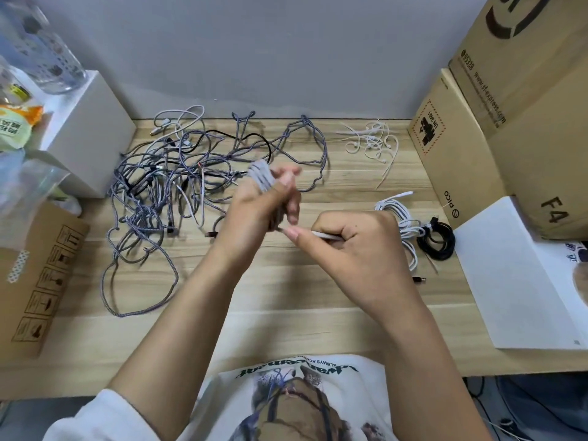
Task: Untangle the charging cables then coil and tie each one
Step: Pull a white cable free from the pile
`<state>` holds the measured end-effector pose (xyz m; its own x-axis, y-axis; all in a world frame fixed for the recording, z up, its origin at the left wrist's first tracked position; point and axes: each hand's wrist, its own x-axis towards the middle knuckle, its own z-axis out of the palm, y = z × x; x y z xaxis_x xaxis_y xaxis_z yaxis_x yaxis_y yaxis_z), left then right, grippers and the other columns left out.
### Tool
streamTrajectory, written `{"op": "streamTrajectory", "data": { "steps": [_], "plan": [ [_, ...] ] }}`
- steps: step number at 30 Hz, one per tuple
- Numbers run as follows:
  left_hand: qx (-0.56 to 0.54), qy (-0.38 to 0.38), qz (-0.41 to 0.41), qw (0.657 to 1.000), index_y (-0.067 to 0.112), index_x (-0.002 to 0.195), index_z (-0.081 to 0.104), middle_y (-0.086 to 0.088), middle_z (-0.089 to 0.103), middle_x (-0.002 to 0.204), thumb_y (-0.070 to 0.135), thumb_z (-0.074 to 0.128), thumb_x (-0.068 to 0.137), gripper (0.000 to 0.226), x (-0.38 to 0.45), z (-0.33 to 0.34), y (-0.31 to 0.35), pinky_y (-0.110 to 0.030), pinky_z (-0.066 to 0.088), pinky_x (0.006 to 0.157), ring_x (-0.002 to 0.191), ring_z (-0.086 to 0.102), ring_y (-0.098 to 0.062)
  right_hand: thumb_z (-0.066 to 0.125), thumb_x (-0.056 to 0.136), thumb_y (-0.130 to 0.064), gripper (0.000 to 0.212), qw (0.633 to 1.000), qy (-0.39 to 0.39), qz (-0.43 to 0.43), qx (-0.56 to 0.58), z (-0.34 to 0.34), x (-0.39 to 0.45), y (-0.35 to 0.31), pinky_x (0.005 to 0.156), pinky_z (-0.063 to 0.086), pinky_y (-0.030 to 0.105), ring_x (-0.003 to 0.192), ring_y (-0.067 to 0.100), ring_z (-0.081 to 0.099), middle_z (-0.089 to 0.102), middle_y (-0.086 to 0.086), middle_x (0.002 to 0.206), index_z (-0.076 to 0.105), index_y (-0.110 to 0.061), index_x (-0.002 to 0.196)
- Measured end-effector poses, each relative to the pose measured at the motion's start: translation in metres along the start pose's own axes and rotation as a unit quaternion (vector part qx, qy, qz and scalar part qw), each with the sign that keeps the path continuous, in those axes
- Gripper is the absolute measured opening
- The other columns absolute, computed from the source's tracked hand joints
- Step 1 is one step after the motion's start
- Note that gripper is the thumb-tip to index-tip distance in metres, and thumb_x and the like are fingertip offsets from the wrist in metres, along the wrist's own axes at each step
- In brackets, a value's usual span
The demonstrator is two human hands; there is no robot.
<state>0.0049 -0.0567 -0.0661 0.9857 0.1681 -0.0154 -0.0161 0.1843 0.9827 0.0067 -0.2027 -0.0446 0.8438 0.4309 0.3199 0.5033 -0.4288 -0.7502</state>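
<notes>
**Tying a grey coil — tie being cinched**

Grey braided coil (261, 178) held above the wooden table (286, 329), gripped in the left hand (264, 202), fingers curled round it. Right hand (346, 246) pinches a white zip tie (324, 235) — step looks like tying, third cable. Next: likely pull tight, set beside the tied white bundle (402, 218) and black bundle (437, 241). Tangle (165, 186) remains left; spare ties (372, 141) behind.

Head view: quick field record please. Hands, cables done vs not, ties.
left hand: grips a coiled grey braided cable, raised above the desk
right hand: pinches a white tie at the coil's lower end
tangled cables: grey pile, desk left
finished coils: white coil and black coil, desk right
spare ties: loose heap, back right
desk: light wood
</notes>
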Motion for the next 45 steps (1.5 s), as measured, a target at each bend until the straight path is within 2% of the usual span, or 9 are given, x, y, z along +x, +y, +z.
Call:
{"op": "streamTrajectory", "data": {
  "steps": [6,11,16,21,25,30,34,38,45],
  "plan": [
    [0.216,-0.26,-0.12,0.933,0.017,0.052,0.058,-0.003,0.041,0.037,0.054,0.019,0.096,0.07,-0.016,0.001,0.009,-0.02,0.03,0.046,0.041,0.032,-0.017,0.071,0.076,-0.038,0.025,0.994,-0.026,0.015,0.101,-0.002,-0.001,0.003,0.058,0.046,0.027,0.053,0.003,0.059,0.061,-0.015,0.048,0.066,-0.021,0.059],
    [-0.144,-0.498,-0.192,0.834,0.006,0.085,0.067,-0.001,0.037,0.036,0.072,0.024,0.085,0.079,-0.016,-0.014,0.006,-0.018,0.036,0.044,0.03,0.03,-0.011,0.061,0.072,-0.051,0.025,0.979,0.011,0.079,0.185,-0.002,0.005,0.012,0.058,0.044,0.028,0.057,0.013,0.056,0.065,0.0,0.064,0.064,-0.028,0.061],
    [-0.465,-0.418,-0.097,0.775,-0.006,0.098,0.053,-0.005,0.04,0.05,0.04,0.046,0.095,0.047,-0.013,-0.012,0.017,-0.029,0.038,0.055,0.036,0.03,-0.015,0.053,0.082,-0.051,0.034,0.984,-0.02,0.112,0.14,0.005,0.007,0.022,0.068,0.045,0.04,0.07,0.028,0.058,0.063,0.01,0.068,0.06,-0.023,0.064],
    [-0.504,-0.246,-0.054,0.826,-0.006,0.118,0.043,-0.013,0.053,0.075,0.032,0.055,0.09,0.048,-0.007,-0.006,0.024,-0.036,0.043,0.077,0.065,0.051,-0.023,0.055,0.087,-0.041,0.027,0.983,-0.096,0.133,0.08,0.01,0.001,0.021,0.052,0.03,0.027,0.05,0.007,0.038,0.044,-0.007,0.048,0.062,-0.028,0.066],
    [-0.326,-0.093,-0.02,0.941,0.002,0.11,0.044,-0.003,0.057,0.07,0.046,0.04,0.09,0.048,-0.005,0.004,0.017,-0.025,0.048,0.07,0.063,0.055,-0.016,0.059,0.09,-0.037,0.022,0.981,-0.145,0.128,0.017,0.011,-0.001,0.013,0.058,0.035,0.033,0.053,0.011,0.039,0.044,-0.003,0.049,0.068,-0.024,0.074],
    [-0.076,-0.046,-0.052,0.995,0.008,0.107,0.048,0.0,0.061,0.061,0.044,0.027,0.092,0.044,-0.006,0.009,0.003,-0.019,0.045,0.056,0.055,0.057,-0.014,0.059,0.089,-0.04,0.028,0.979,-0.167,0.108,-0.051,0.007,-0.003,0.011,0.059,0.036,0.034,0.058,0.019,0.041,0.039,-0.004,0.045,0.069,-0.017,0.077],
    [0.163,-0.067,-0.067,0.982,0.011,0.095,0.059,0.001,0.055,0.051,0.055,0.02,0.094,0.059,-0.012,0.005,0.006,-0.013,0.033,0.045,0.046,0.046,-0.007,0.065,0.084,-0.042,0.021,0.984,-0.15,0.098,-0.006,0.003,-0.003,0.009,0.058,0.037,0.031,0.052,0.008,0.046,0.049,-0.011,0.044,0.071,-0.024,0.076],
    [0.255,-0.149,-0.121,0.948,0.012,0.056,0.049,0.003,0.043,0.036,0.052,0.01,0.09,0.065,-0.02,0.003,0.014,-0.011,0.029,0.043,0.038,0.037,-0.007,0.059,0.08,-0.042,0.021,0.982,-0.144,0.085,0.09,0.001,-0.001,0.009,0.075,0.051,0.04,0.076,0.012,0.067,0.07,-0.012,0.066,0.069,-0.027,0.069],
    [0.108,-0.277,-0.192,0.935,0.015,0.067,0.062,-0.001,0.039,0.035,0.068,0.013,0.087,0.075,-0.02,-0.014,0.007,-0.021,0.032,0.045,0.032,0.035,-0.017,0.064,0.078,-0.033,0.015,0.981,-0.066,0.085,0.159,-0.001,0.003,0.012,0.066,0.046,0.027,0.06,0.002,0.055,0.063,-0.012,0.055,0.065,-0.031,0.063]
  ]
}}
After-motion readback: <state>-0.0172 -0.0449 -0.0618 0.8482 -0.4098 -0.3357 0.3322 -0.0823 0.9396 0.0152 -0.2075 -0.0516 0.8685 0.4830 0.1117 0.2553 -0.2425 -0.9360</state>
